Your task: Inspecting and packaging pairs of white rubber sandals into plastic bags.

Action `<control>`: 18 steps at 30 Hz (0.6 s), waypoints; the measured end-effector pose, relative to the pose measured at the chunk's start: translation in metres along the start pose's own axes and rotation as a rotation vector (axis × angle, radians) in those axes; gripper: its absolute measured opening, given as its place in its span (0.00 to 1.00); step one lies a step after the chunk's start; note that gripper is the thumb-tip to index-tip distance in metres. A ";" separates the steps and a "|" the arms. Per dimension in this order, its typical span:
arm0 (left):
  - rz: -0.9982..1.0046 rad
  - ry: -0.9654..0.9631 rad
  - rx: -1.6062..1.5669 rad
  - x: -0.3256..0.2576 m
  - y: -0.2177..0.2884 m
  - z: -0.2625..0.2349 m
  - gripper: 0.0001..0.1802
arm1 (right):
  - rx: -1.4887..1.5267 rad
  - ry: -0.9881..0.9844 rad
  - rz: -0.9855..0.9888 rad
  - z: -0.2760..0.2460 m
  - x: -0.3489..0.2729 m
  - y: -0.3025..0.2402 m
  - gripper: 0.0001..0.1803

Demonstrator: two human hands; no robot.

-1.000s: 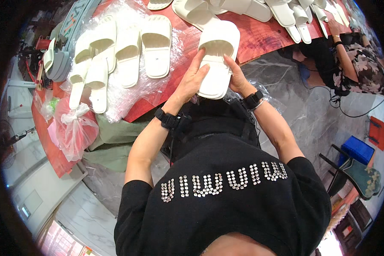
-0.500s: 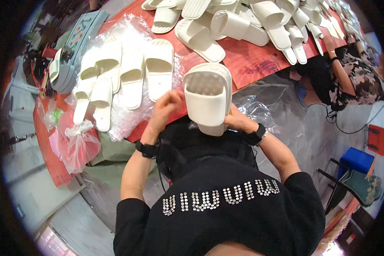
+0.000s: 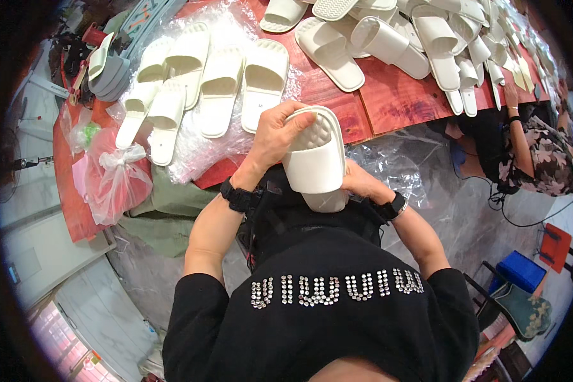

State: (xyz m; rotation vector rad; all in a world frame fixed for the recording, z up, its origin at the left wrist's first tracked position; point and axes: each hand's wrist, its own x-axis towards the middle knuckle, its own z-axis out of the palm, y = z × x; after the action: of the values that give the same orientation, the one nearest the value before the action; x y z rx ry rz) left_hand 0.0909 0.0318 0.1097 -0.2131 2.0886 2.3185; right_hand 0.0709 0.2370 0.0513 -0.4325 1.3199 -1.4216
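Observation:
In front of my body I hold a pair of cream slide slippers, one laid against the other, tilted with the dimpled toe end up. My left hand is closed on their upper left edge, its thumb over the insole. At their lower right side my right hand grips them, its fingers partly hidden behind. Beyond my left hand, several matching slippers lie in a group on clear plastic wrap; the nearest is an upright-facing slipper.
A heap of cream slippers covers the far part of the red wooden table. At the left sits a knotted plastic bag. Another person's arm reaches to the table at the right. A blue bin and cables are on that side.
My left hand has come over to the slippers and taken hold of their upper left edge. My right hand keeps its grip. The view has shifted, so the table appears farther right and higher.

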 end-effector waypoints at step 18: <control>-0.012 0.353 -0.355 0.017 -0.031 -0.052 0.12 | -0.087 0.125 0.035 0.003 -0.011 -0.004 0.25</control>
State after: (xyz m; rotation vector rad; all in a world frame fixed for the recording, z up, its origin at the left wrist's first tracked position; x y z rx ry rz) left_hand 0.0822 -0.0182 0.0719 -0.6825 1.7599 2.8000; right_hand 0.0753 0.2439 0.0601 -0.3806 1.4870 -1.3843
